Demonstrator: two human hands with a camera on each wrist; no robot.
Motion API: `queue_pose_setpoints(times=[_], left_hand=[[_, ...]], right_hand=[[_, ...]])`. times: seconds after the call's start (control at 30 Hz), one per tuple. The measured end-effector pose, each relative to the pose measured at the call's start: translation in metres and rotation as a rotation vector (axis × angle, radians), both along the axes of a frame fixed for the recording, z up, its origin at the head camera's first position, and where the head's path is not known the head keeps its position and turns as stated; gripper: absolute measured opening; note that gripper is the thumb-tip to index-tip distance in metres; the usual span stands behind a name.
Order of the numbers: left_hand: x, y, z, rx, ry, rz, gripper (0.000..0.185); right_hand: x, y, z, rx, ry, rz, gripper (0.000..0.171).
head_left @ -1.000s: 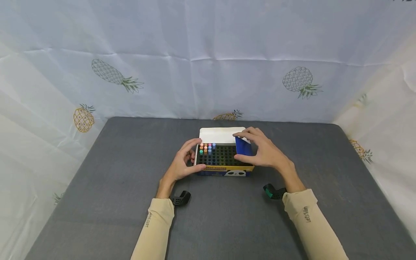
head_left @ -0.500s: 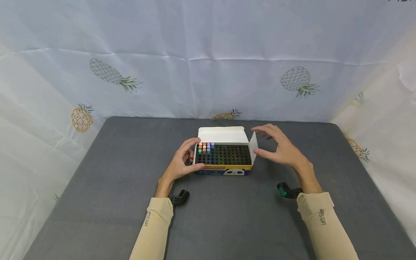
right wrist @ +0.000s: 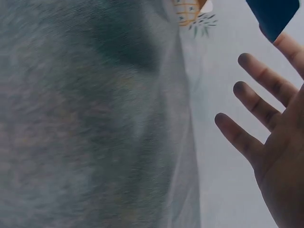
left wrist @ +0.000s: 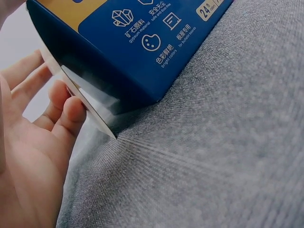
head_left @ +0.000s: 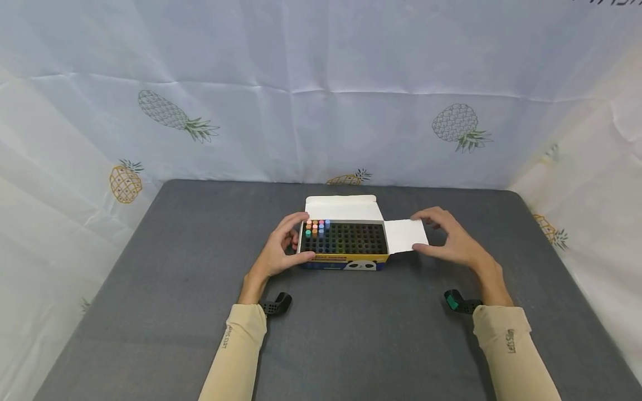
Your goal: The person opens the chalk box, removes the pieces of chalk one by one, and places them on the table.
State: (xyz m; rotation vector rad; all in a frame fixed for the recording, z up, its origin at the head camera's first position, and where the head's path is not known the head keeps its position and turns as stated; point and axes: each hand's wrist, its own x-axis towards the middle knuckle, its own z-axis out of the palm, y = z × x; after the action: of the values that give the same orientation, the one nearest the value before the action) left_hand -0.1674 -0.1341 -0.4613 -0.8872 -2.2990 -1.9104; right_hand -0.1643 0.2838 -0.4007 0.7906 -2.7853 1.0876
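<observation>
Your left hand [head_left: 277, 253] curls round the left end of the chalk box [head_left: 344, 245], thumb on its front edge and fingers behind; your right hand [head_left: 453, 245] is spread with straight fingers, its thumb and fingertips at the edge of the white side flap [head_left: 405, 235], which lies folded out flat to the right; the box sits mid-table [head_left: 150, 289], a few coloured chalks [head_left: 317, 227] in its far left corner; beyond, the white lid [head_left: 343, 208] stands open.
</observation>
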Motion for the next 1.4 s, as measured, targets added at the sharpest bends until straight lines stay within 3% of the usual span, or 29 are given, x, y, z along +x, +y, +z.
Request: queue_pose_setpoints(times=[0.17, 0.3, 0.5, 0.9, 1.13, 1.4], left_hand=[[0.001, 0.001, 0.001, -0.001, -0.001, 0.002, 0.076], [0.001, 0.002, 0.000, -0.003, 0.001, 0.003, 0.077], [0.000, 0.000, -0.001, -0.002, 0.010, 0.002, 0.076], [0.003, 0.001, 0.001, -0.016, 0.003, 0.003, 0.075], [0.002, 0.002, 0.001, -0.018, 0.007, -0.003, 0.075], [0.002, 0.001, 0.000, -0.006, 0.021, -0.005, 0.077]], right_hand=[[-0.001, -0.007, -0.010, 0.052, -0.053, -0.015, 0.058], [-0.001, -0.015, -0.015, 0.105, -0.039, -0.016, 0.062], [-0.003, -0.023, -0.019, 0.087, -0.033, 0.031, 0.064], [-0.003, -0.028, -0.041, -0.237, -0.174, 0.269, 0.066], [-0.002, -0.029, -0.042, -0.367, -0.311, 0.292, 0.071], [-0.002, -0.032, -0.034, -0.449, -0.256, 0.324, 0.070]])
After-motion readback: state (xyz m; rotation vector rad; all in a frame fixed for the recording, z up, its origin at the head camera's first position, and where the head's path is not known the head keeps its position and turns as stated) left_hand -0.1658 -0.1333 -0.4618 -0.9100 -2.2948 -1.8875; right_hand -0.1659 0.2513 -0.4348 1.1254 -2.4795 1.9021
